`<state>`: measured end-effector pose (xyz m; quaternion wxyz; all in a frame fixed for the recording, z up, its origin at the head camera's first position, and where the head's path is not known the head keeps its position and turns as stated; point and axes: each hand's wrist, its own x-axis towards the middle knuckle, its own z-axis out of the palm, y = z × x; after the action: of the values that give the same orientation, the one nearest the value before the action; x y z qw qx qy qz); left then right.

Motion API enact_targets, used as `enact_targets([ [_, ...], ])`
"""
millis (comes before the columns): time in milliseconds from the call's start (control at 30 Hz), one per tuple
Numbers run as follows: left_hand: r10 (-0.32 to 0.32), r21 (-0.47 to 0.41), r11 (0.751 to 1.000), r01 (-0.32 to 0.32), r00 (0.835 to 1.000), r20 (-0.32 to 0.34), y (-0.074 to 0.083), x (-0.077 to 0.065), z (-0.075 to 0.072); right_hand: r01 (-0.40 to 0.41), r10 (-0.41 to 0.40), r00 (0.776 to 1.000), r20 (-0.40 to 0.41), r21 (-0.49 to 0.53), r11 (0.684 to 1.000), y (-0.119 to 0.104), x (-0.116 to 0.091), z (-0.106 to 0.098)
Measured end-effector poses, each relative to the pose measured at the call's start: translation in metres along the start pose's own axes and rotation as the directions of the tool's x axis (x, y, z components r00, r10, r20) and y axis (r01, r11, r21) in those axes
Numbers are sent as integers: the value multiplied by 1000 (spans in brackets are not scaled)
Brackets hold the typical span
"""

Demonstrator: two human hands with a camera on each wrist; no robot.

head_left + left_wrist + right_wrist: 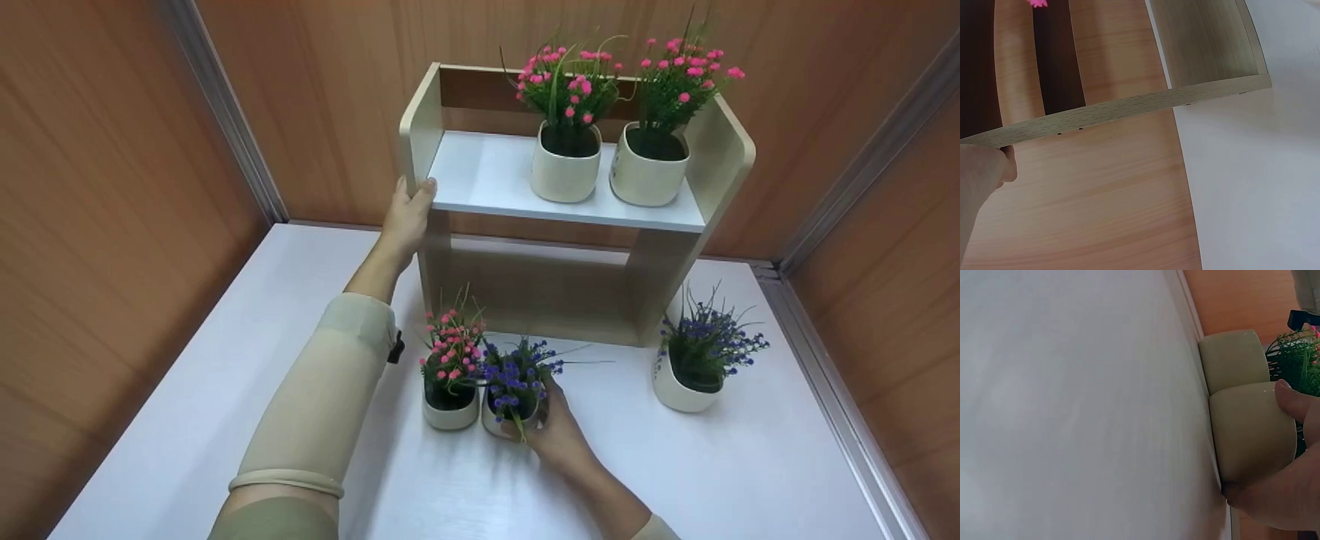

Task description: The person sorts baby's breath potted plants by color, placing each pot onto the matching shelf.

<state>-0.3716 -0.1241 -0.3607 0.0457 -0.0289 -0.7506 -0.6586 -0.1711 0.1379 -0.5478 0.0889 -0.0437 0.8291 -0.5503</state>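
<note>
My left hand [409,214] grips the left side panel [1123,111] of a small two-tier wooden shelf [544,315], at about the height of its white upper board. Low in front of the shelf, my right hand [559,435] holds a white pot of purple flowers [514,379], thumb at the rim and fingers around its side. That pot [1252,433] stands upright on the white table, right beside a white pot of pink flowers [451,416]. In the right wrist view the two pots touch or nearly touch.
Two more pots of pink flowers, one mid-board [566,176] and one at the right [649,180], stand on the upper board. Another purple-flowered pot [688,390] is on the table [780,465] right of the shelf. Wood-grain walls [330,112] enclose the table.
</note>
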Motion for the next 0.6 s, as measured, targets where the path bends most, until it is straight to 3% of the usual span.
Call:
enact_targets([
  [200,29,-6,1000,-29,999,14,0,-1,0,-72,71,997,15,118,990,-2,0,-9],
  [400,31,-11,999,-31,999,26,0,-1,-1,-74,77,997,-6,230,970,-3,3,-19],
  [600,57,-7,998,-57,998,13,-1,0,0,-83,93,995,-26,251,964,-4,5,-33],
])
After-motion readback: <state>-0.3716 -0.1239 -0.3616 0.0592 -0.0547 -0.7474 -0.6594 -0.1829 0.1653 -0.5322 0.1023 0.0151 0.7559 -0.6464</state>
